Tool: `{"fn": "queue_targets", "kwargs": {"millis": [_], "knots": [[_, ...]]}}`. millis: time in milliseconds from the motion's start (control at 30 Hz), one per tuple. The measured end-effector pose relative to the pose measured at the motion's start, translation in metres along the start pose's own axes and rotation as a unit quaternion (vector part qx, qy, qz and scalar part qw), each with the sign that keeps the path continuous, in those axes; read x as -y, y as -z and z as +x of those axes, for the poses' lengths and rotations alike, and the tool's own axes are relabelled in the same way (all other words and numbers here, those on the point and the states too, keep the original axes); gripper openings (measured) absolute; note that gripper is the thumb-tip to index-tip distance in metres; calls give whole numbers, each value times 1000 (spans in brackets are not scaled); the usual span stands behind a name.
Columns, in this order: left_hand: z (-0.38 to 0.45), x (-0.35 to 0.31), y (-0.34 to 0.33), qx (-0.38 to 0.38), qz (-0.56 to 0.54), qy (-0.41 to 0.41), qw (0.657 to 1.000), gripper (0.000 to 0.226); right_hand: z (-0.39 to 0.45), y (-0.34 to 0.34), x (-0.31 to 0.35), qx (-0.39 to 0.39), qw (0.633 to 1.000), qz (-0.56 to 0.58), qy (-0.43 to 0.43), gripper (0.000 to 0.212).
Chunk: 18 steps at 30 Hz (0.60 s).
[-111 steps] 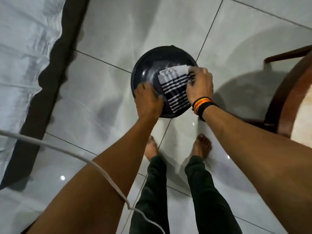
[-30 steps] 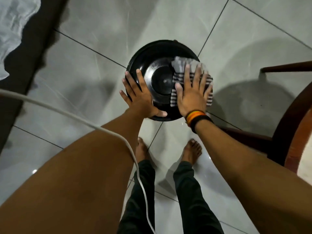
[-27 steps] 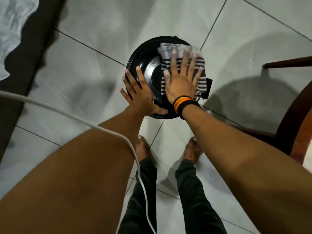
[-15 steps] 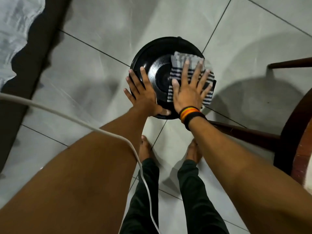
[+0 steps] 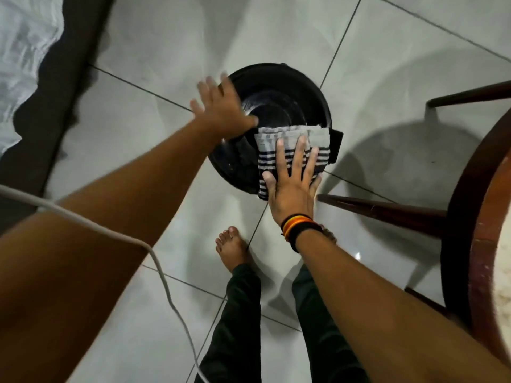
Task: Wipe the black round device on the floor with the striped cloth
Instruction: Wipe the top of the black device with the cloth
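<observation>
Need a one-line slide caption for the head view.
Right hand presses striped cloth flat on black round device; left hand braces its rim.

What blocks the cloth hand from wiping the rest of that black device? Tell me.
Nothing visible. The right hand presses the striped cloth flat on the near right edge of the black device. The left hand rests open on the device's left rim, beside the unwiped centre. The chair leg lies off to the right.

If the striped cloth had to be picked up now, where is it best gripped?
Take the striped cloth at its far pale edge, coming from above. That edge lies free on the black round device, beyond the right hand pressing the nearer part flat.
</observation>
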State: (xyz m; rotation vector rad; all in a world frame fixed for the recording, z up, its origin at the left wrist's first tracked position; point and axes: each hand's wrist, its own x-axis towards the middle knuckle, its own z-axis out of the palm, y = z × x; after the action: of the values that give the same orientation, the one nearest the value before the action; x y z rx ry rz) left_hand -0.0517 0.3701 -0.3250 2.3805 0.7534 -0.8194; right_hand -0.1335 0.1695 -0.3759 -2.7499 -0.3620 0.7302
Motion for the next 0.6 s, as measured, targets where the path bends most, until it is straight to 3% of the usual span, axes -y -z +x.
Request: {"fn": "queue_targets", "kwargs": {"millis": [100, 167, 267, 400, 500, 600], "knots": [[31, -15, 25, 10, -35, -51, 998, 104, -1, 2, -1, 2, 1000, 4, 2, 64], [42, -18, 23, 39, -42, -38, 998, 104, 3, 6, 0, 7, 1000, 9, -3, 64], [46, -13, 15, 8, -7, -28, 1000, 98, 9, 12, -3, 14, 1000, 28, -4, 62], [29, 6, 6, 29, -57, 105, 992, 119, 27, 28, -19, 18, 1000, 14, 22, 61], [-4, 30, -19, 3, -224, 197, 954, 128, 51, 46, -22, 47, 997, -16, 64, 61], [-41, 46, -64, -29, -399, 300, 866, 126, 77, 65, -20, 88, 979, -89, 159, 61]]}}
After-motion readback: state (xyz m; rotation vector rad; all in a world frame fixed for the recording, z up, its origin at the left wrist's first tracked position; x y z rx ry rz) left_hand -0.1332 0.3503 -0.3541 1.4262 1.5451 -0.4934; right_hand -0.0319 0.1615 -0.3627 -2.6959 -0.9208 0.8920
